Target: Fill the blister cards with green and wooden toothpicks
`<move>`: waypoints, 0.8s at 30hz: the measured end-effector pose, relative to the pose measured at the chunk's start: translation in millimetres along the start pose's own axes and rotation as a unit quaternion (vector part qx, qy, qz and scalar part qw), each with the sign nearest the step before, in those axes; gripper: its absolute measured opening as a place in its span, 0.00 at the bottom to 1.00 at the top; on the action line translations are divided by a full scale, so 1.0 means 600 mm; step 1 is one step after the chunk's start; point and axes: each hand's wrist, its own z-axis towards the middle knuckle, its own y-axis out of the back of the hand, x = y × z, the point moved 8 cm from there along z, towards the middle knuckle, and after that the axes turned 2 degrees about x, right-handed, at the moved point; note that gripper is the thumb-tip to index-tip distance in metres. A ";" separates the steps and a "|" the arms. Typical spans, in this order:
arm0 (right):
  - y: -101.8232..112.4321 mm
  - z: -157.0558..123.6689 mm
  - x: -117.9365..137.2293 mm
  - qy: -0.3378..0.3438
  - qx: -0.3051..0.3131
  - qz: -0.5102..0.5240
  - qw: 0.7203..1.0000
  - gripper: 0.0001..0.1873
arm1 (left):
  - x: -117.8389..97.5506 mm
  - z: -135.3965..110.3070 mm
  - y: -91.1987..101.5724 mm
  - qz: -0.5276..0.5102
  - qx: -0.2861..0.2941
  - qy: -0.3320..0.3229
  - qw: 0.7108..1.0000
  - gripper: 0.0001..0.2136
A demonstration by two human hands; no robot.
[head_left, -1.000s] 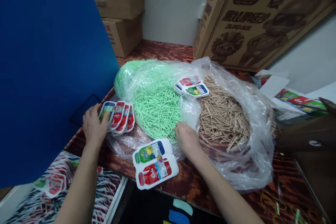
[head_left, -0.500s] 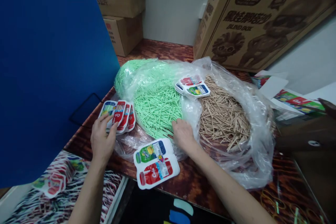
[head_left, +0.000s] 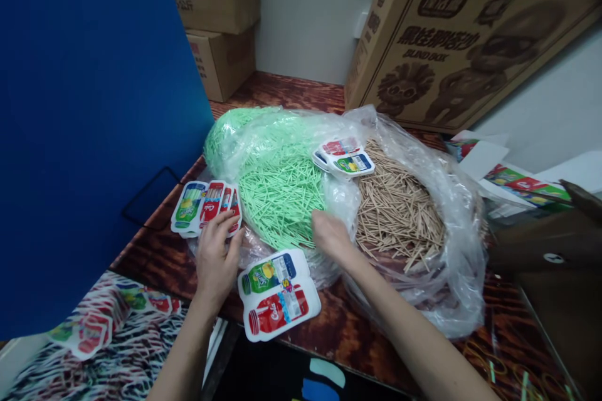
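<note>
Here, the left hand (head_left: 217, 249) rests open on fanned packets (head_left: 207, 208) beside the green sticks (head_left: 282, 195); the right hand (head_left: 330, 233) pinches sticks, best gathered parallel, in small bunches.

"BLIND BOX" on carton (head_left: 470, 31).

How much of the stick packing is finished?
Looks done: a fanned row of packs and a double pack lie on the table. In hand: the left hand touches that row, and the right hand reaches into the green sticks. Left: big heaps of green and brown sticks remain in the bags.
</note>
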 end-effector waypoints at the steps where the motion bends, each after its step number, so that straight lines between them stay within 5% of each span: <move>1: 0.004 0.006 -0.011 -0.014 -0.002 0.070 0.997 0.08 | -0.005 0.000 -0.005 -0.007 0.006 -0.003 1.000 0.10; 4: 0.009 0.027 -0.037 -0.057 0.002 0.286 0.957 0.03 | -0.022 0.002 -0.031 -0.039 0.036 -0.010 0.999 0.10; 8: 0.013 0.042 -0.042 -0.066 0.014 0.409 0.910 0.04 | -0.048 0.004 -0.079 -0.094 0.090 -0.009 0.991 0.08; 15: 0.001 0.045 -0.038 -0.019 0.018 0.570 0.821 0.02 | -0.077 0.010 -0.138 -0.164 0.158 0.016 0.974 0.08; 19: 0.013 0.050 -0.040 0.015 -0.028 0.602 0.798 0.04 | -0.075 0.022 -0.148 -0.212 0.163 0.042 0.963 0.08; 24: 0.018 0.049 -0.031 0.006 0.009 0.650 0.760 0.05 | -0.061 0.030 -0.176 -0.286 0.177 0.126 0.933 0.10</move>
